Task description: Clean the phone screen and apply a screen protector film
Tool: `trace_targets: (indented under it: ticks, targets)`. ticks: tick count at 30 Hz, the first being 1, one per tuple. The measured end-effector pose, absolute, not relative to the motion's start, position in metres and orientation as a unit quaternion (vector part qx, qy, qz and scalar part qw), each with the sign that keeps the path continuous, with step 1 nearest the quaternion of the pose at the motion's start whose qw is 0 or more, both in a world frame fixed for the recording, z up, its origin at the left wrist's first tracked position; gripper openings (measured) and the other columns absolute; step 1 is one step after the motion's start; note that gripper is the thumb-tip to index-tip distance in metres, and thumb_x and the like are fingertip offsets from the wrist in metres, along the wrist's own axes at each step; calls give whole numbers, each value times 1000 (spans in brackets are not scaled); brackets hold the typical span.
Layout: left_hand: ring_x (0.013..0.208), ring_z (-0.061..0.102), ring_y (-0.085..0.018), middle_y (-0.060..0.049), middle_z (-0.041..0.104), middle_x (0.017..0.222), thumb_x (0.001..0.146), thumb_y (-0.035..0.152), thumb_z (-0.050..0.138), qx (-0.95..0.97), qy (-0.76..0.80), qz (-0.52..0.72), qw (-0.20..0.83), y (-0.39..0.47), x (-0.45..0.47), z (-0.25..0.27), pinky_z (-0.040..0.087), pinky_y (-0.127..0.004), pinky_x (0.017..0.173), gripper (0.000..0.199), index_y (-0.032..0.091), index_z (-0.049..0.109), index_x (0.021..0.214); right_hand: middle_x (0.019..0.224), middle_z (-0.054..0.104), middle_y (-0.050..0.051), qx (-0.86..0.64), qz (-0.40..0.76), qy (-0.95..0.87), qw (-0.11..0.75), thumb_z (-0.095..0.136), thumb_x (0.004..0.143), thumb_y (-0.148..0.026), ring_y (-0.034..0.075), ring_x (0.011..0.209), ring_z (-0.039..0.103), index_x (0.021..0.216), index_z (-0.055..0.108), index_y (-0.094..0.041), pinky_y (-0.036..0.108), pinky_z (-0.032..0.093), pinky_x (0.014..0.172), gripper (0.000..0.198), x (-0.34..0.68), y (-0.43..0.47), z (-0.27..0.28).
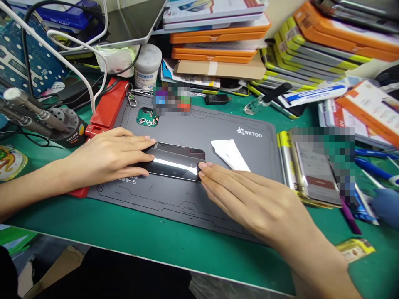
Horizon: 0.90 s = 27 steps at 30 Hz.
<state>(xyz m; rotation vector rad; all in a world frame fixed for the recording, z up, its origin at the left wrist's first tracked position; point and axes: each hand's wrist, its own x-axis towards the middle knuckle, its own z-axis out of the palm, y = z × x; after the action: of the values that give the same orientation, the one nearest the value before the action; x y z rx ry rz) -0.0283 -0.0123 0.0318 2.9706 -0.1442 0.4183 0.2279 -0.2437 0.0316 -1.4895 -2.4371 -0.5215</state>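
A dark, glossy smartphone (174, 162) lies flat on a grey work mat (187, 199), a bright reflection running along its screen. My left hand (115, 155) steadies its left end, two fingers over the screen and the thumb at the near side. At the opposite end, my right hand (249, 193) holds the corner with its fingertips, the fingers close together. A folded white wipe (230, 153) rests on the mat just beyond my right hand.
Small metal parts (148, 118) sit in a mat cutout. A red clamp-like tool (107, 108), a screwdriver holder (67, 124) and a paste jar (147, 64) stand left. Stacked orange boxes (218, 37) line the back. Phones (314, 166) and a small glass bottle (252, 107) lie right.
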Motion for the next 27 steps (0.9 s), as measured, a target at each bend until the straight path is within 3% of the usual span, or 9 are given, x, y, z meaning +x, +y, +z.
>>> trace_targets:
  ticks: [10, 18, 27]
  targets:
    - [133, 70, -23, -6, 71, 145, 107, 38, 60, 988, -33, 127, 79, -13, -29, 32, 56, -40, 113, 29, 27, 72, 132, 123, 80, 17, -512, -177, -832, 120, 71, 92, 2, 28, 108, 80, 116, 76, -6, 41, 67, 89, 26, 228, -245, 29]
    - [132, 71, -24, -11, 70, 145, 109, 38, 58, 986, -55, 144, 58, -13, -28, 31, 56, -39, 109, 30, 21, 72, 129, 123, 80, 18, -513, -167, -834, 119, 68, 93, 3, 28, 107, 80, 118, 72, -5, 42, 68, 87, 26, 228, -244, 31]
    - [131, 71, -24, -10, 69, 146, 110, 39, 55, 989, -48, 125, 57, -15, -27, 33, 57, -38, 109, 32, 22, 74, 130, 123, 80, 17, -517, -157, -832, 125, 67, 96, 2, 28, 108, 80, 118, 71, -7, 42, 69, 88, 25, 228, -245, 31]
